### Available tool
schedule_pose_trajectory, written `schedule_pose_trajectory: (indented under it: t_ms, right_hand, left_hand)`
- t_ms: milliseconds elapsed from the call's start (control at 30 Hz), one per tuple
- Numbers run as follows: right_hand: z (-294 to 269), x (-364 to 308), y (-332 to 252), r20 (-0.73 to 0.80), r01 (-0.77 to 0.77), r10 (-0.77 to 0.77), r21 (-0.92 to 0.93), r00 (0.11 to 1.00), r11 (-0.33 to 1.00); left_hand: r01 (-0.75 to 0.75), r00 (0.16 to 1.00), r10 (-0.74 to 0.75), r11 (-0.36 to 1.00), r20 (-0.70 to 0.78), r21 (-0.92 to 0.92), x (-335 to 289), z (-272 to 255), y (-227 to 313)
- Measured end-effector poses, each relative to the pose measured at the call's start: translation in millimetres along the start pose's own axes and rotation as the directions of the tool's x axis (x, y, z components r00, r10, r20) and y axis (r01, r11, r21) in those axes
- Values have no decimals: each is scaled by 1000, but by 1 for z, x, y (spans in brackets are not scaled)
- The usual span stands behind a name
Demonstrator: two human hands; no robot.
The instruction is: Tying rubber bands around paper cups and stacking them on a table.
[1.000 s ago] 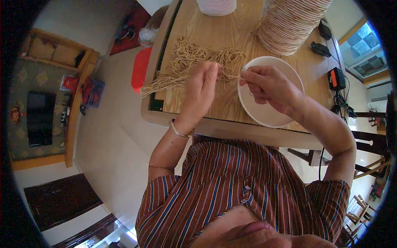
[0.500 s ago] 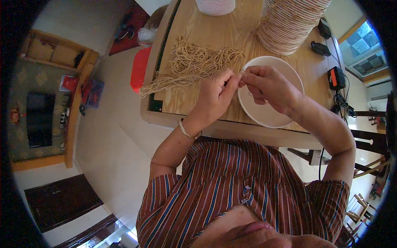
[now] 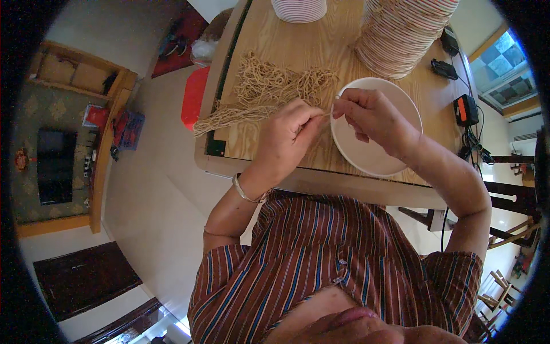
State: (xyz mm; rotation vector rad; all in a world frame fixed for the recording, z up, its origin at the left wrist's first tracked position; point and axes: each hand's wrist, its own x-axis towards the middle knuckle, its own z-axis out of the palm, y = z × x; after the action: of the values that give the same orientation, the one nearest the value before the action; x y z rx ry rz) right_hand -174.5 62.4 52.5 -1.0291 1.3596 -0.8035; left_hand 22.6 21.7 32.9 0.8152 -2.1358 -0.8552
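Note:
My left hand (image 3: 289, 137), with a bracelet at its wrist, is pinched closed on a thin tan string (image 3: 327, 114) in front of the tan cord pile. The short stretch of string runs taut to my right hand (image 3: 375, 117), whose thumb and fingers are pressed together on its other end. That hand is over the left part of a round white tub (image 3: 385, 161), with the fingertips at its rim. Whether the string touches the rim I cannot tell. Loose tan cords (image 3: 269, 80) lie tangled on the wooden table, and a straighter bundle (image 3: 226, 119) reaches its left edge.
A tall leaning stack of striped tubs (image 3: 401, 40) stands behind the white tub, and a shorter stack (image 3: 299, 10) at the far edge. Black adapters with cables (image 3: 466, 109) line the table's right side. A red stool (image 3: 195, 97) is beside the left edge.
My left hand has moved left and slightly toward me, away from the right hand, and string now shows between them. My right hand has barely moved.

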Motion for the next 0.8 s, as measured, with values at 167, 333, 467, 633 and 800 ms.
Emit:
schedule_pose_trajectory:
  t_ms: [167, 333, 467, 633, 800]
  right_hand:
    - [-5, 3, 5, -11, 279, -309, -397, 951, 875]
    - [-9, 3, 6, -45, 382, -484, -550, 874, 742]
    - [-14, 11, 15, -82, 444, -535, -463, 841, 767]
    - [-13, 6, 9, -102, 425, -529, -477, 842, 769]
    - [-9, 2, 7, -96, 447, -576, -534, 811, 718]
  left_hand:
    - [-46, 997, 48, 998, -65, 41, 1, 2, -3]
    - [-58, 996, 60, 998, -72, 27, 11, 1, -3]
    - [-119, 989, 119, 993, -92, 14, 21, 3, -3]
    - [-78, 995, 75, 996, -73, -47, 33, 2, -7]
    - [-97, 995, 88, 977, -55, -192, 43, 9, -27]
